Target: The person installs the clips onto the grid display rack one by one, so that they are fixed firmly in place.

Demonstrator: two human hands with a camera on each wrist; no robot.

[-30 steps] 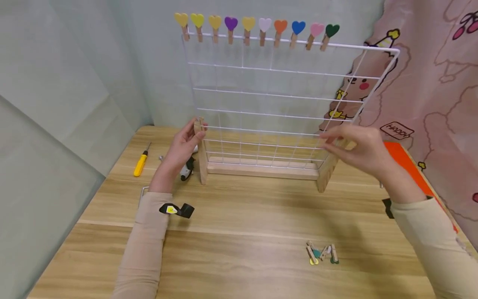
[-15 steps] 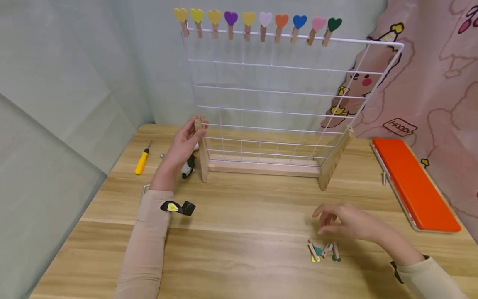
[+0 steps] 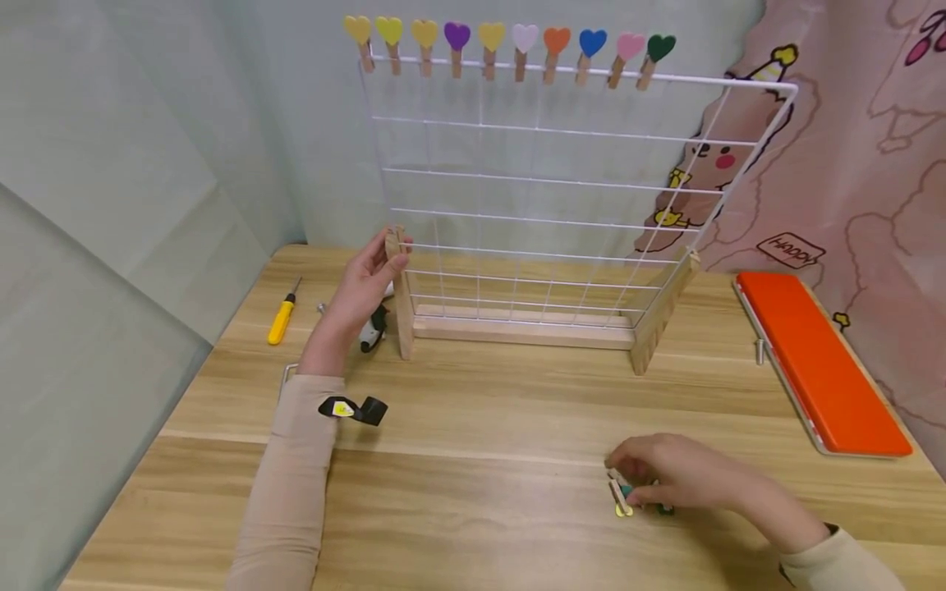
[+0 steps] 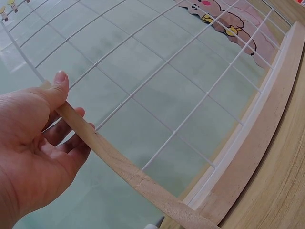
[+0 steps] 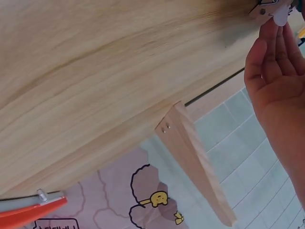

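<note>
In the head view a white wire grid rack [image 3: 517,217] stands in a wooden base [image 3: 517,332]. My left hand [image 3: 364,281] holds the top of its left wooden upright [image 4: 126,167], thumb in front and fingers behind. Along the grid's top wire sits a row of heart clothespins [image 3: 456,49] in several colours. My right hand [image 3: 676,472] is low over the loose heart clothespins [image 3: 619,498] on the table, thumb and forefinger apart. In the right wrist view its fingertips are right at a clothespin with a white heart [image 5: 281,16]; the hand partly hides the pile.
A yellow screwdriver [image 3: 282,316] lies on the left of the wooden table [image 3: 473,509]. A grey-and-black tool [image 3: 372,330] is beside the left upright. On the right lie an orange case [image 3: 824,365] and a bolt [image 3: 760,352]. A printed pink curtain [image 3: 879,164] hangs behind.
My right hand has come away from the grid's right side, down and toward me to the loose clothespins. The left hand keeps its hold on the upright.
</note>
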